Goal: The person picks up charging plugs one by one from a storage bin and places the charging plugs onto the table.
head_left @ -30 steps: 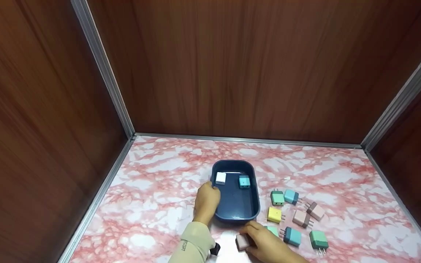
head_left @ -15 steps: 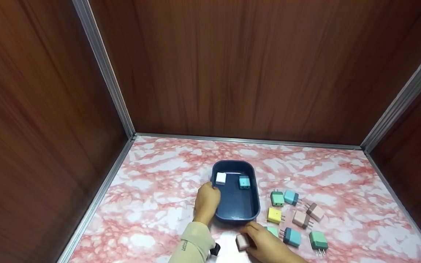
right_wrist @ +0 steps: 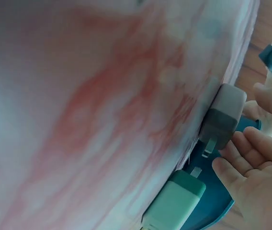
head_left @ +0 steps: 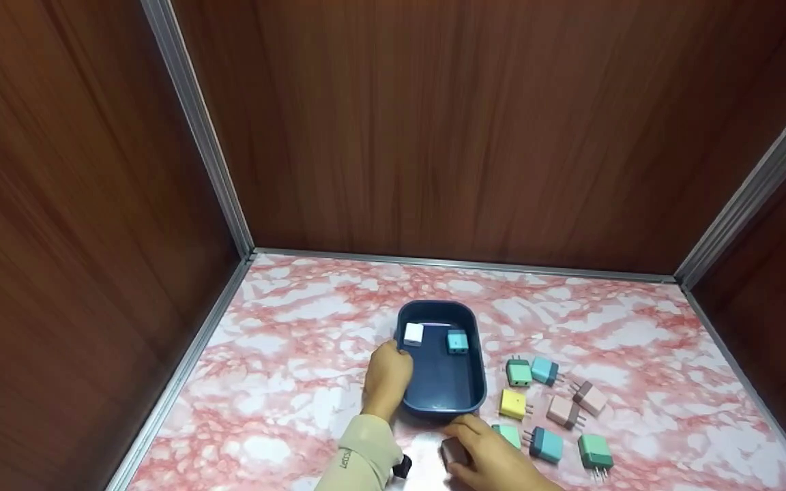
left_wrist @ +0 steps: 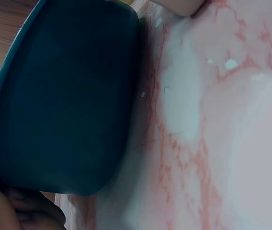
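Observation:
My left hand (head_left: 387,374) grips the left rim of a dark blue plastic tray (head_left: 439,411), its fingers folded over the edge. Inside the tray lie a white charger (head_left: 413,333) and a light blue charger (head_left: 457,341). In front of the tray, my right hand (head_left: 492,453) is at a pinkish-brown charger (head_left: 454,453) on the table. In the right wrist view that charger (right_wrist: 223,111) shows its prongs, and the thumb stands apart from it with the fingers loosely bent. Whether the fingertips touch it cannot be made out.
Right of the tray several plug chargers lie scattered: yellow (head_left: 513,404), blue (head_left: 546,444), pink (head_left: 563,411) and green (head_left: 595,451). Another green charger (head_left: 507,434) sits beside my right hand. Wood-look panels (head_left: 461,136) enclose the marbled table (head_left: 284,382).
The charger at my right hand has turned, showing its dark brown part where its pale pink side showed before. My right hand has shifted slightly; the left hand keeps its hold on the tray.

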A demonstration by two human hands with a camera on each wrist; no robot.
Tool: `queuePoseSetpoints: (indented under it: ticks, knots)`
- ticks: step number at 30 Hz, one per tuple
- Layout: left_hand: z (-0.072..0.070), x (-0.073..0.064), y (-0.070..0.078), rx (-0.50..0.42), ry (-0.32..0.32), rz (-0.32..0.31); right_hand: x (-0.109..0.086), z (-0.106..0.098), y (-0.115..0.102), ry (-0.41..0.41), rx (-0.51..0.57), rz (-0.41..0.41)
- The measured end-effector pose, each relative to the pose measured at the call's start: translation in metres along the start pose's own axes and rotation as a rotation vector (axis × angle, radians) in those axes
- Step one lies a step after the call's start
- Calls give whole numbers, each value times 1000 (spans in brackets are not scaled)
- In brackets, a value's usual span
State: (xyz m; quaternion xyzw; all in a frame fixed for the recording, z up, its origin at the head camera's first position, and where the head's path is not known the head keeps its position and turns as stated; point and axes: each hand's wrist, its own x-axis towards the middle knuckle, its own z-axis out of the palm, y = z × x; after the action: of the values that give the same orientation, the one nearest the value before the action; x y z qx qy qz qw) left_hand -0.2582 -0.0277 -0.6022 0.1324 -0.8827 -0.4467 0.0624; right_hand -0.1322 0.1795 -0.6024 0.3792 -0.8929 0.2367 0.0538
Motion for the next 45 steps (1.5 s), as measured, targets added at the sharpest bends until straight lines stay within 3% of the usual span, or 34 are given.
queuePoseSetpoints:
  ticks: [11,16,21,26,35,39,45]
  knots:
    - [0,-1,0,3,-5,6,9,-17,-15,112,-2,-8]
    - [0,-1,1,9,3,12,15,-25,-18,121,-4,23]
    - [0,-1,1,18,4,-3,22,-32,-16,134,-18,84]
    - [0,-1,1,23,4,4,28,-36,-10,114,3,195]
    - [0,0,1,-3,10,47,47,-38,3,189,32,308]
    - [1,0,1,3,6,40,56,-40,7,186,44,385]
    - [1,-1,2,13,11,13,73,-44,10,219,28,436]
